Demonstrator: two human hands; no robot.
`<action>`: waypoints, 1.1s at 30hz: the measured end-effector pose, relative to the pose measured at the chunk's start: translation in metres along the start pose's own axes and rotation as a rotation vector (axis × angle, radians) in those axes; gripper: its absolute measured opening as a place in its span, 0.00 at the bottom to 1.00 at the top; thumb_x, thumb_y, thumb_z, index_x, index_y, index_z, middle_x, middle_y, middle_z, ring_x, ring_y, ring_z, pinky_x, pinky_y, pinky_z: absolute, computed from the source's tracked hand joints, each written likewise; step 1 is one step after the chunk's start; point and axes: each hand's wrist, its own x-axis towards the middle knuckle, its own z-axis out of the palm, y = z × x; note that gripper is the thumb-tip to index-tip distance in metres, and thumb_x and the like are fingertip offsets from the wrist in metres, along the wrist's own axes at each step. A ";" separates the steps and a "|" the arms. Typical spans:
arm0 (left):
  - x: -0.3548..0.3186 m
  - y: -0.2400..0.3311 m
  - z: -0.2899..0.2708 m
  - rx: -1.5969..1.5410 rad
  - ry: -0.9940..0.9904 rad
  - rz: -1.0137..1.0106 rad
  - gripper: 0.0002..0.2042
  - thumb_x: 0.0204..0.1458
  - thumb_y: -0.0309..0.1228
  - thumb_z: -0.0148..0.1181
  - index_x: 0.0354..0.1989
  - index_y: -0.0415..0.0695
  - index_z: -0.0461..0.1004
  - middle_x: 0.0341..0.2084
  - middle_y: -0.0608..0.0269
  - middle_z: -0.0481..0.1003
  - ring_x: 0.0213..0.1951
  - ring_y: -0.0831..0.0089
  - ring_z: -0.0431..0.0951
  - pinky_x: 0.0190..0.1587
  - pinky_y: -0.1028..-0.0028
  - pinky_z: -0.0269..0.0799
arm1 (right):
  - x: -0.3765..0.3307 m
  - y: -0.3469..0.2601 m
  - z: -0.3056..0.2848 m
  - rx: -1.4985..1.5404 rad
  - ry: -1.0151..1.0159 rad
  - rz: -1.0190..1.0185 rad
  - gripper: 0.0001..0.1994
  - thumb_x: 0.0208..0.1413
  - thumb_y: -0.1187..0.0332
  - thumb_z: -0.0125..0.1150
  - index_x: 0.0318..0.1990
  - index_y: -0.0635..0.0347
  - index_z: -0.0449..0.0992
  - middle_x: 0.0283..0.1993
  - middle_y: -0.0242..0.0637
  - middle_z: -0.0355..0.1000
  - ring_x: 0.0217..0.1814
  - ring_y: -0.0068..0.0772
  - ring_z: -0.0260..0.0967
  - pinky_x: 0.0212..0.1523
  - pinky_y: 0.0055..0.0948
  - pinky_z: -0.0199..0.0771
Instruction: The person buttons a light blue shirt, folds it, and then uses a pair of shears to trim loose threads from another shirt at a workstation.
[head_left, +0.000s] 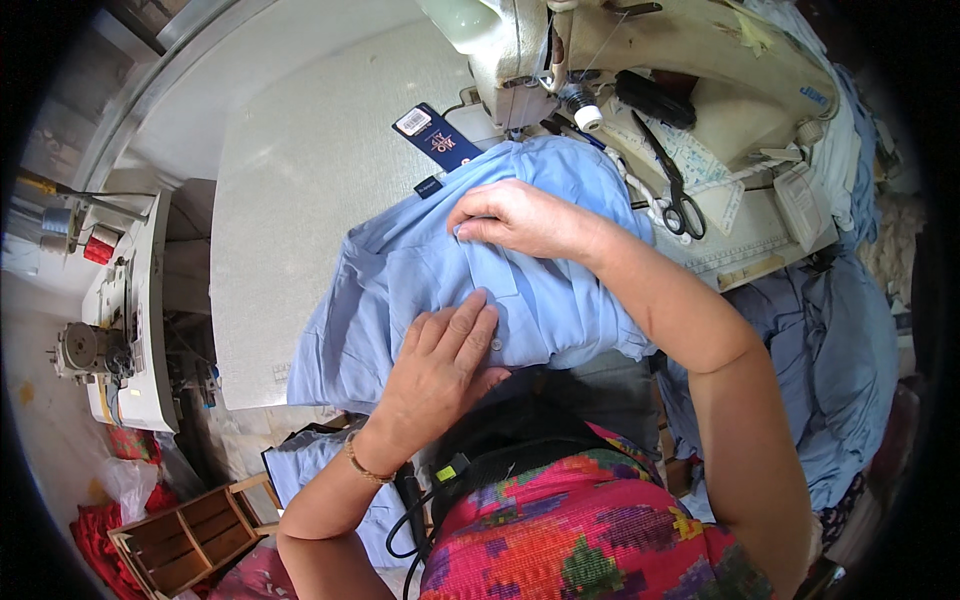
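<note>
A light blue shirt [400, 270] lies bunched over the front of the sewing table, its near side at the edge close to my body. My right hand [515, 217] reaches in from the right, thumb and fingers pinching the shirt's cloth near the upper end of a stitched strip. Lower down, my left hand [445, 345] rests on the shirt with its fingers laid flat, beside a small pale button [496, 344]. A dark blue hang tag [437, 137] with a white sticker sticks out past the shirt's far edge. Next to it shows a small dark label [427, 187].
A sewing machine [640, 45] stands beyond the shirt. Black scissors [672, 180], a white cord [640, 190] and a dark pouch-like thing [655, 98] lie right of its needle. Blue garments [800, 350] hang at the right. Another machine [95, 348] and a wooden crate [195, 540] are left.
</note>
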 end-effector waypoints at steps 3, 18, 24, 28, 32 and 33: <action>-0.002 -0.001 0.004 0.017 0.021 0.015 0.29 0.40 0.38 0.66 0.50 0.37 0.67 0.53 0.52 0.67 0.46 0.57 0.68 0.50 0.63 0.62 | 0.001 -0.006 0.002 -0.056 0.055 0.027 0.08 0.51 0.69 0.55 0.31 0.66 0.74 0.32 0.49 0.73 0.34 0.51 0.70 0.36 0.38 0.70; 0.000 0.005 0.010 0.054 0.090 -0.018 0.29 0.41 0.42 0.66 0.49 0.36 0.68 0.49 0.52 0.69 0.44 0.58 0.69 0.48 0.64 0.63 | 0.004 -0.005 0.030 -0.286 0.398 0.062 0.07 0.48 0.72 0.52 0.23 0.66 0.71 0.26 0.50 0.71 0.31 0.54 0.69 0.34 0.46 0.68; 0.000 0.002 0.007 0.059 0.090 -0.009 0.29 0.42 0.43 0.65 0.50 0.36 0.68 0.50 0.53 0.69 0.45 0.58 0.68 0.49 0.64 0.63 | 0.005 -0.005 0.014 -0.117 0.182 0.147 0.10 0.51 0.66 0.53 0.28 0.64 0.74 0.29 0.49 0.72 0.36 0.50 0.70 0.37 0.41 0.69; -0.001 0.004 0.008 0.072 0.090 -0.007 0.29 0.42 0.43 0.65 0.50 0.36 0.68 0.50 0.53 0.68 0.45 0.58 0.68 0.50 0.64 0.63 | 0.004 0.002 0.007 -0.006 0.099 0.154 0.11 0.51 0.63 0.56 0.30 0.64 0.74 0.33 0.48 0.73 0.38 0.47 0.71 0.39 0.38 0.70; -0.001 0.004 0.007 0.083 0.091 -0.017 0.29 0.42 0.43 0.65 0.50 0.37 0.68 0.51 0.53 0.68 0.45 0.58 0.68 0.50 0.64 0.62 | 0.002 -0.003 0.007 -0.075 0.096 0.062 0.09 0.49 0.66 0.57 0.30 0.65 0.74 0.31 0.46 0.73 0.37 0.46 0.72 0.38 0.37 0.70; -0.001 0.005 0.008 0.078 0.085 -0.017 0.29 0.42 0.43 0.65 0.49 0.37 0.68 0.51 0.53 0.68 0.45 0.58 0.68 0.50 0.64 0.62 | 0.001 -0.002 0.009 -0.086 0.110 0.071 0.09 0.50 0.67 0.57 0.31 0.65 0.74 0.30 0.46 0.73 0.36 0.44 0.72 0.38 0.35 0.70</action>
